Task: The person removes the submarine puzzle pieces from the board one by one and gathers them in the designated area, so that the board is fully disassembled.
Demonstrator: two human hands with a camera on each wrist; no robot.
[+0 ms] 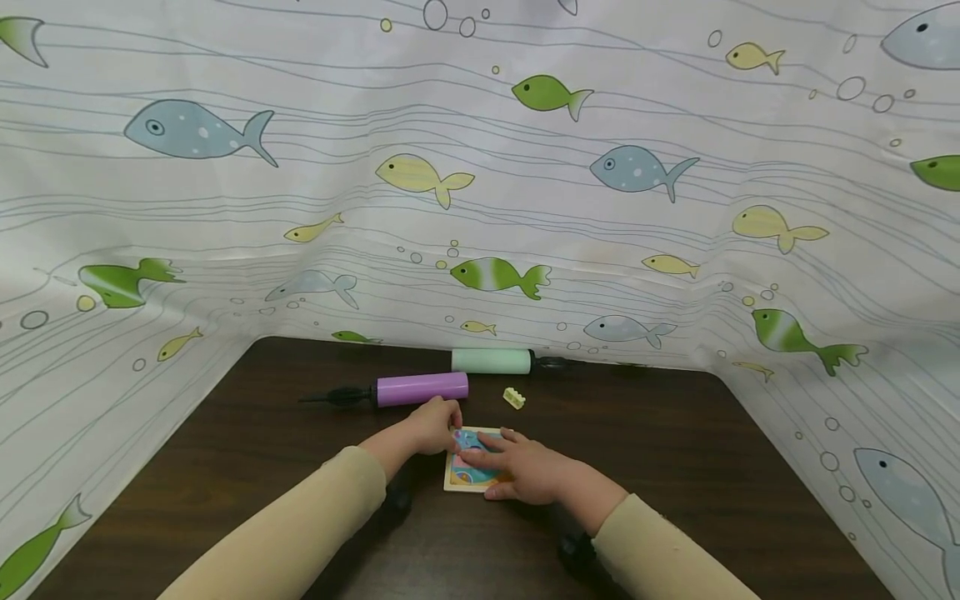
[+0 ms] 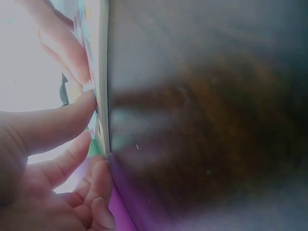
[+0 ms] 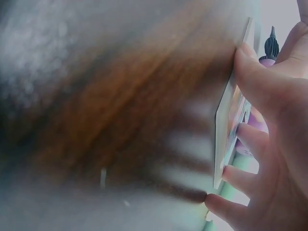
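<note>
My right hand [image 1: 525, 471] lies flat over a small picture board [image 1: 468, 477] on the dark wooden table [image 1: 675, 450], fingers spread and pressing on its coloured face, thumb at the near edge. In the right wrist view my thumb and fingertips [image 3: 245, 55] touch the thin pale edge of the board [image 3: 228, 120]. My left hand [image 1: 433, 425] sits at the board's 10 o'clock corner, fingers curled, thumb and fingertips pinching that corner or a piece set in it; I cannot tell which. The left wrist view shows my left thumb [image 2: 57, 125] pushed against the board's edge [image 2: 102, 72], with the fingers of my other hand on the face beyond.

The board lies flat near the middle of the table, right in front of me. At 11 o'clock from it, just past my left hand, lies a purple cylinder [image 1: 422, 388] with a black spiky end [image 1: 341, 397] pointing toward 9 o'clock. Farther back, at 12 o'clock, a mint green cylinder [image 1: 491, 361] lies against the foot of the backdrop, with a black end toward 3 o'clock. A small pale yellow brick [image 1: 513, 397] sits at 1 o'clock from the board, apart from it. A white curtain printed with fish [image 1: 495, 273] wraps the table at the back and on both sides. Both my arms wear beige sleeves [image 1: 300, 525].
</note>
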